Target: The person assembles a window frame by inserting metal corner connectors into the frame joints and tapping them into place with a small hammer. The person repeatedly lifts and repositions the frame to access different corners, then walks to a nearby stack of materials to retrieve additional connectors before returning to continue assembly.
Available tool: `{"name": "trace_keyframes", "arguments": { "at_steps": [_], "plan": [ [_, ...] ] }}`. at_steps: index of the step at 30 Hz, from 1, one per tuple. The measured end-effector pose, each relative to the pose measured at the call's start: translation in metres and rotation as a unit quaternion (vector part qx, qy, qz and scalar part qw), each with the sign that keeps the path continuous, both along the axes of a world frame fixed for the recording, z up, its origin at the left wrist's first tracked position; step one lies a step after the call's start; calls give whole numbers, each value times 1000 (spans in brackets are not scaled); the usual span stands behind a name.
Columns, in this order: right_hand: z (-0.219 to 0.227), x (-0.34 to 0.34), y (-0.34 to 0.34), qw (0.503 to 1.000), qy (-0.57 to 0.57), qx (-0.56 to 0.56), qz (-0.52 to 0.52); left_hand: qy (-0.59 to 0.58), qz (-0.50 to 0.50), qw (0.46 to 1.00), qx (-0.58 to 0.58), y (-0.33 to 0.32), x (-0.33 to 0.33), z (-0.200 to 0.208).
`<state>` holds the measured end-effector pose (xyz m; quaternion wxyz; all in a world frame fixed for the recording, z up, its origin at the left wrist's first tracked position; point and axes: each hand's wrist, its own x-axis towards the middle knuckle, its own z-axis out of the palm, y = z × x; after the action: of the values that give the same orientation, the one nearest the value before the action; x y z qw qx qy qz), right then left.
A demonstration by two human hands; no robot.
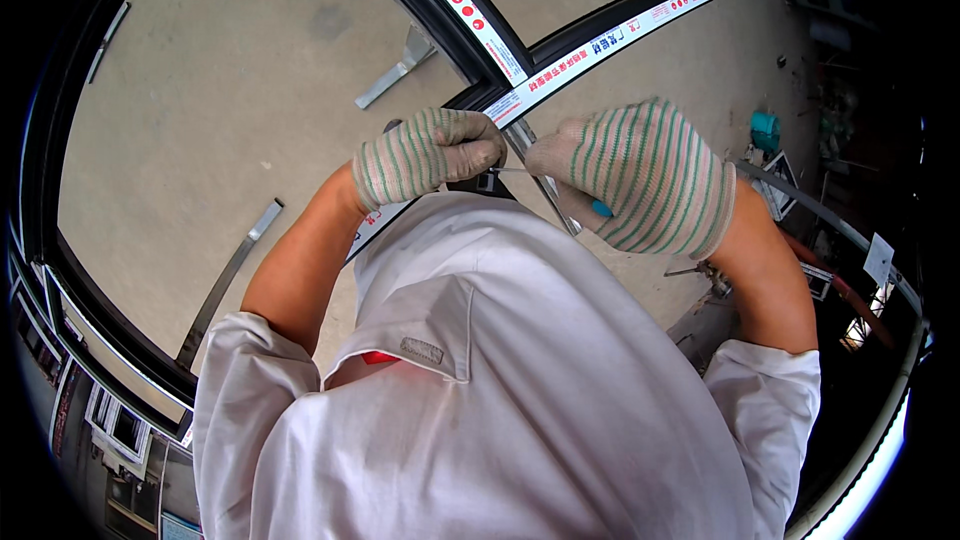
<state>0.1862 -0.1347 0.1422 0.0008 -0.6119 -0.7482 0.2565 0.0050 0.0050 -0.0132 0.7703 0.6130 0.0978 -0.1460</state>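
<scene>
- Blue object [601,208], mostly hidden by the right fingers [558,152].
- Anything inside the curled left fingers [470,159], covered.
- Black frame [430,12], cut off at the top edge.
- Clutter [837,105] at right, too dark to identify.

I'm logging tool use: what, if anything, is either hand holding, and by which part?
The right hand holds what looks like a screwdriver by its blue handle; I cannot tell for the left hand.

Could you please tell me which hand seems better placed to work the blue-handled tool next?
Probably the right hand: it grips the blue-handled tool, whose thin shaft points toward the left hand, by the dark frame.
</scene>
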Motion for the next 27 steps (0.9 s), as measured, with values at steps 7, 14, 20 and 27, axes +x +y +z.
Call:
{"name": "trace_keyframes", "arguments": {
  "at_steps": [7, 14, 20, 27],
  "plan": [
    [-1, -15, 2, 997, -66, -11, 28, -15, 33, 999, -4, -2, 4, -11],
    [-14, -12, -11, 991, -123, 27, -54, -31, 107, 992, 57, 7, 17, -13],
    [-30, -28, -16, 985, -64, -70, -147, -30, 78, 984, 156, 14, 35, -22],
    [-62, -36, -22, 989, -115, 62, -64, -52, 149, 982, 106, 1, 38, -65]
  ]
}}
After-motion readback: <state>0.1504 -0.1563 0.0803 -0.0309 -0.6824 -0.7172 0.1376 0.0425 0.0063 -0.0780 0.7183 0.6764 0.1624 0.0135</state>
